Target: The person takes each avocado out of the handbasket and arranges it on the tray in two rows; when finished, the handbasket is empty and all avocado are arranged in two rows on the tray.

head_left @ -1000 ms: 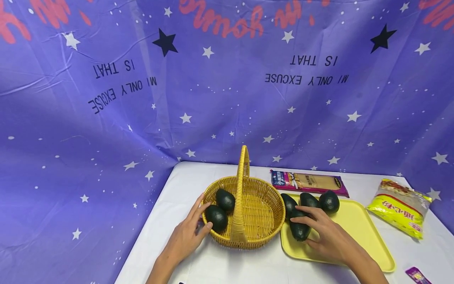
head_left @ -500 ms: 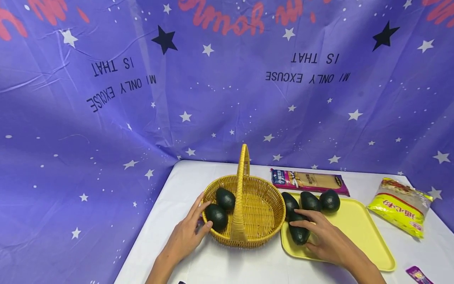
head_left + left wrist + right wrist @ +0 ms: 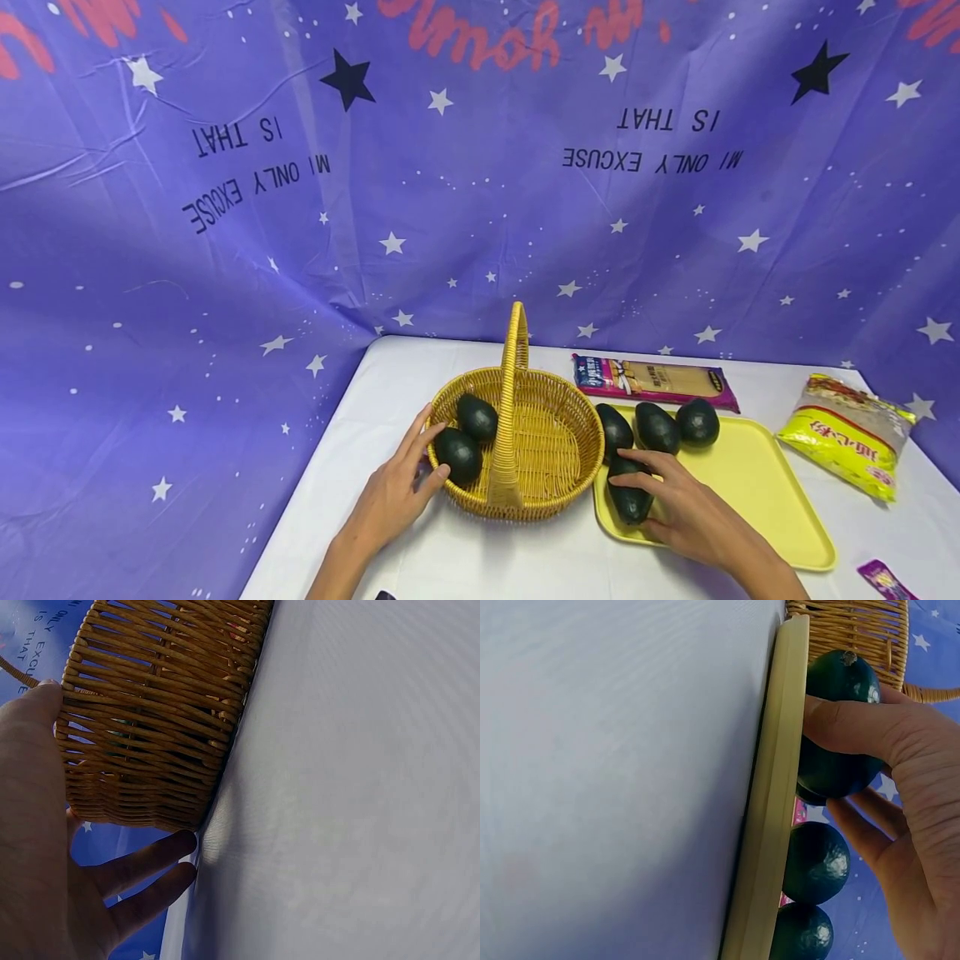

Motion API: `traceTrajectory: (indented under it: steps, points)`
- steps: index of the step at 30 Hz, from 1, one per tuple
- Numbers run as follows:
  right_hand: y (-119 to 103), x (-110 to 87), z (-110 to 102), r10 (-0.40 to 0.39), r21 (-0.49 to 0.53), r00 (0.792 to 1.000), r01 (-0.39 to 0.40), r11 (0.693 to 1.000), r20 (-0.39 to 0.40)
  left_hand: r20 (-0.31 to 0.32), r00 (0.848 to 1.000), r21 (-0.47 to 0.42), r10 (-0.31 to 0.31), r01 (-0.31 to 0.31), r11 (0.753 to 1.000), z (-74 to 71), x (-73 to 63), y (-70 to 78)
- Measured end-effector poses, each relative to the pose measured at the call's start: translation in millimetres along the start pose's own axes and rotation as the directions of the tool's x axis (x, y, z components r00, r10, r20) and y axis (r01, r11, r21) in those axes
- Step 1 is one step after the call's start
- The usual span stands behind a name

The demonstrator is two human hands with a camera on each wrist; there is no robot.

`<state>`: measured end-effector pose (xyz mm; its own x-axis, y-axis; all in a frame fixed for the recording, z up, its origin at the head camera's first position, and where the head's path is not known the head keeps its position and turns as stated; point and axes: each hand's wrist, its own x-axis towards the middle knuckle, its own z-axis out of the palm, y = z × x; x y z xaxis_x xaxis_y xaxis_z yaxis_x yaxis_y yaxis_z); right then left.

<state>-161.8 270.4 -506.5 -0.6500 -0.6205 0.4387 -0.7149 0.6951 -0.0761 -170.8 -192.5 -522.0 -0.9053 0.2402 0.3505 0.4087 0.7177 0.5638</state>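
A yellow wicker basket (image 3: 551, 442) with a tall handle holds two dark green avocados, a rear one (image 3: 476, 418) and a front one (image 3: 458, 457), on its left side. My left hand (image 3: 393, 496) rests against the basket's left side, thumb at the rim and fingers spread, fairly straight. On the yellow tray (image 3: 750, 492), my right hand (image 3: 686, 508) grips an avocado (image 3: 630, 502) between thumb and fingers, its narrow end toward me. In the right wrist view the thumb lies across this avocado (image 3: 844, 679). Behind it are three more avocados, left (image 3: 613, 429), middle (image 3: 657, 428) and right (image 3: 698, 423).
Behind the tray lies a long noodle packet (image 3: 656, 382). A yellow bag (image 3: 847, 437) stands right of the tray, with a small purple packet (image 3: 885, 579) near the front right. A white cloth covers the table (image 3: 450, 562); a purple starry cloth (image 3: 480, 192) hangs behind.
The gripped avocado has moved slightly toward the front and left with my right hand, its narrow end swinging toward me. My left hand stays at the basket.
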Motion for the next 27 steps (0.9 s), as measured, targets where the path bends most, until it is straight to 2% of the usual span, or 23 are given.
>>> traceTrajectory:
  steps: [8,17,27]
  points:
    - [-1.5,-0.6,0.0,-0.009,0.004,1.000,0.009,1.000,0.027,-0.004,1.000,0.003,0.007,-0.007,1.000,-0.1,-0.1,0.0]
    - [-3.5,-1.1,-0.1,-0.072,0.020,0.997,0.072,0.997,-0.006,0.000,1.000,0.005,0.003,-0.003,1.000,-1.2,0.3,0.1]
    - [-6.1,-2.6,-1.4,-0.012,-0.029,0.998,0.014,0.999,0.069,0.009,1.000,-0.009,-0.006,0.006,1.000,-0.9,0.1,0.5]
